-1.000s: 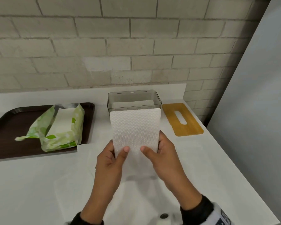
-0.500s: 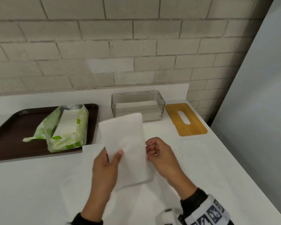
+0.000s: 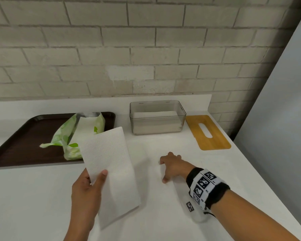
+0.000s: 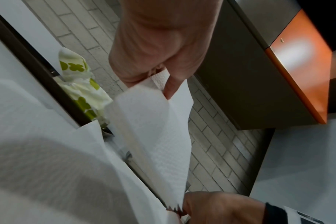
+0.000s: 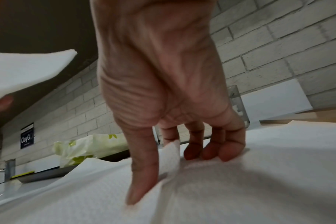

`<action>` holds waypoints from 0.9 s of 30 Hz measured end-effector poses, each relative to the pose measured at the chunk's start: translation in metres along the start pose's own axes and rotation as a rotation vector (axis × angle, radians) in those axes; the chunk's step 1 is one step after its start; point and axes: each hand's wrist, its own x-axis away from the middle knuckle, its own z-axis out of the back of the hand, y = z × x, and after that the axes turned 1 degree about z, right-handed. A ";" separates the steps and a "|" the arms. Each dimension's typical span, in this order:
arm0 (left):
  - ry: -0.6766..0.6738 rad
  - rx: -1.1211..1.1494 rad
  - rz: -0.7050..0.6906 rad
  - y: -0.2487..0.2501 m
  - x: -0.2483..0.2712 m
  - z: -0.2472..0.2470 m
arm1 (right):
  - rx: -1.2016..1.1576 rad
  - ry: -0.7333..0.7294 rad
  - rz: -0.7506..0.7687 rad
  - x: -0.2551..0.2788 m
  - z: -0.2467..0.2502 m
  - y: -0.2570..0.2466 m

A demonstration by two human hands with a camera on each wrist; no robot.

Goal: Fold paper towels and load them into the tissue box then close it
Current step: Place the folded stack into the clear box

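Right now left hand (image 3: 87,190) pinches the folded paper towel (image 3: 109,173) at its near-left edge, thumb on top, fingers (image 4: 171,89) curled behind; towel hangs tilted above the tabletop (image 3: 33,197), clear of it. Likely parked there so the fold stays intact while the other hand works.

Right hand (image 3: 172,166) is down on a flat sheet (image 5: 240,189) spread on the tabletop middle; fingers (image 5: 213,150) bent with tips on the paper, thumb pressing beside a lifted flap. Looks like it's starting to pick up or fold the next sheet; can't tell if it's actually pinched yet.

Tissue box (image 3: 157,117) sits at the back edge, open, a low stack of towels already inside. Wooden lid (image 3: 209,134) lies flat just beside it toward the right edge, slot up, so closing comes last.

Brown tray (image 3: 15,145) is at the left edge, holding the green towel pack (image 3: 71,136), torn open.

Judgement: mid-task; held towel still has to go into the box.
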 end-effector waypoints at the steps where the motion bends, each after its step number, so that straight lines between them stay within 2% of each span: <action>1: 0.006 -0.002 0.007 -0.001 0.001 0.001 | 0.016 0.004 -0.008 -0.001 -0.002 0.000; 3: 0.011 -0.012 0.008 -0.004 0.002 0.003 | -0.008 0.051 -0.007 -0.003 -0.004 0.001; 4: 0.006 -0.020 0.004 -0.004 0.003 0.003 | -0.052 0.119 0.028 0.000 -0.003 0.001; 7: -0.010 -0.009 0.002 -0.003 0.004 0.003 | -0.421 0.283 0.193 0.017 0.007 0.008; 9: -0.019 0.028 0.024 0.000 0.004 -0.001 | -0.848 0.186 0.384 0.038 0.017 0.015; 11: -0.034 0.087 0.078 0.002 0.004 -0.007 | -1.307 -0.031 0.575 0.059 0.027 0.019; 12: -0.045 0.129 0.113 0.003 0.004 -0.011 | -1.467 -0.091 0.640 0.066 0.031 0.019; 13: -0.066 0.181 0.157 0.005 0.006 -0.016 | -1.563 -0.100 0.699 0.074 0.035 0.016; 15: -0.121 0.281 0.251 0.007 0.009 -0.028 | -1.658 0.002 0.739 0.081 0.037 0.006; 17: -0.170 0.322 0.321 0.010 0.014 -0.040 | -1.611 0.208 0.663 0.079 0.034 -0.010; 19: -0.226 0.344 0.362 0.013 0.020 -0.052 | -1.298 0.518 0.520 0.071 0.028 -0.027; 21: -0.292 0.354 0.385 0.016 0.025 -0.061 | -0.965 0.725 0.375 0.062 0.020 -0.038; 23: -0.303 0.374 0.440 0.017 0.029 -0.064 | -0.763 0.796 0.299 0.054 0.011 -0.044; 25: -0.313 0.443 0.514 0.015 0.030 -0.063 | -0.682 0.818 0.263 0.048 0.004 -0.045; 27: -0.340 0.475 0.529 0.016 0.032 -0.061 | -0.645 0.828 0.229 0.042 -0.001 -0.048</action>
